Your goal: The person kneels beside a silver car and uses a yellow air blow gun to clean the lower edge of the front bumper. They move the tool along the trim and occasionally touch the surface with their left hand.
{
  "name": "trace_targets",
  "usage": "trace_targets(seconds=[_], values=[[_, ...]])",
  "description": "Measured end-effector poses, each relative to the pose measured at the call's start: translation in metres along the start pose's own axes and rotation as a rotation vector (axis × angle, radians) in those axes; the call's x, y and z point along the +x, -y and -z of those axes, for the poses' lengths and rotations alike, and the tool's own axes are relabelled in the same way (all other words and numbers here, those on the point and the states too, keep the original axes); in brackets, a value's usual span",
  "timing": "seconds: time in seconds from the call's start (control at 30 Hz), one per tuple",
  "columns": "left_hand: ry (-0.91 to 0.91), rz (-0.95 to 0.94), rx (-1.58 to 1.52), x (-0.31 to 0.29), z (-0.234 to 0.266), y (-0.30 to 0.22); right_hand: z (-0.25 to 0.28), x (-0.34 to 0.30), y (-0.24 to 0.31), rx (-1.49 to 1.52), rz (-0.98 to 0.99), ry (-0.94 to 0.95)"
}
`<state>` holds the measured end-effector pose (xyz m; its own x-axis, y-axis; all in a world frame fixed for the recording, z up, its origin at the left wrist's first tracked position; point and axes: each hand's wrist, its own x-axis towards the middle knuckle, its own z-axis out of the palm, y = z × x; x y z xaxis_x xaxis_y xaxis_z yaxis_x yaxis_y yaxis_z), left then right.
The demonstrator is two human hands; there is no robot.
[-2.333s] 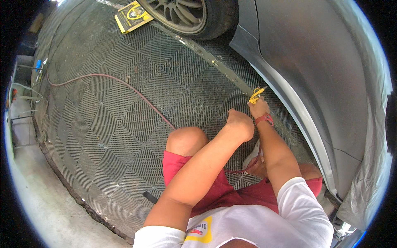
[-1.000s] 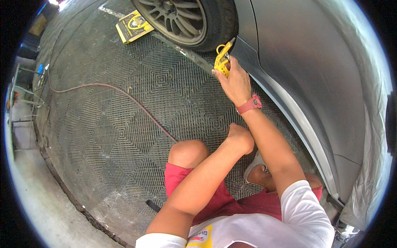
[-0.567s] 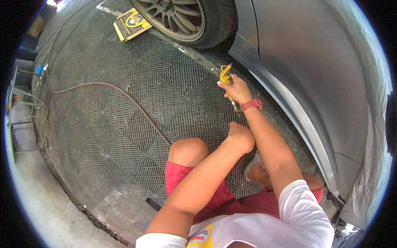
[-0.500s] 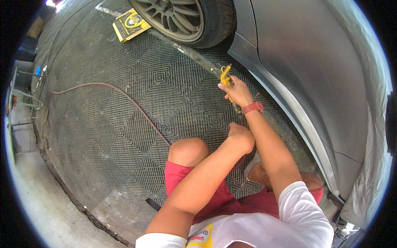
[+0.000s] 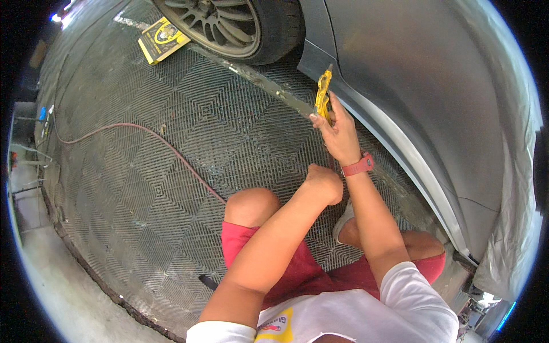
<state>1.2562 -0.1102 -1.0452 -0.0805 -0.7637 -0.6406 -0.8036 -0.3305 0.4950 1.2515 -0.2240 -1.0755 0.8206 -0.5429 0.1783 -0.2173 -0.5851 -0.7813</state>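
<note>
Steadiness helps: with our right hand curled round the yellow tool at one o'clock, we should hold its tip off the grey car panel, though what our left hand grips we cannot tell.

My right hand is holding the tool right of centre in the frame, above my left hand. The wheel is standing at top, the box lying left of it, the car body extending right; the hose is crossing the mat.
</note>
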Motion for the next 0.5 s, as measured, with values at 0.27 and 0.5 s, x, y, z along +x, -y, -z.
trace_targets(seconds=[0.27, 0.5], values=[[0.010, 0.009, 0.024, 0.005, -0.003, 0.005, 0.007, -0.018, -0.010, 0.197, -0.189, 0.016], [0.022, 0.036, 0.024, 0.010, 0.000, 0.002, 0.019, -0.031, -0.028, 0.221, -0.246, -0.015]])
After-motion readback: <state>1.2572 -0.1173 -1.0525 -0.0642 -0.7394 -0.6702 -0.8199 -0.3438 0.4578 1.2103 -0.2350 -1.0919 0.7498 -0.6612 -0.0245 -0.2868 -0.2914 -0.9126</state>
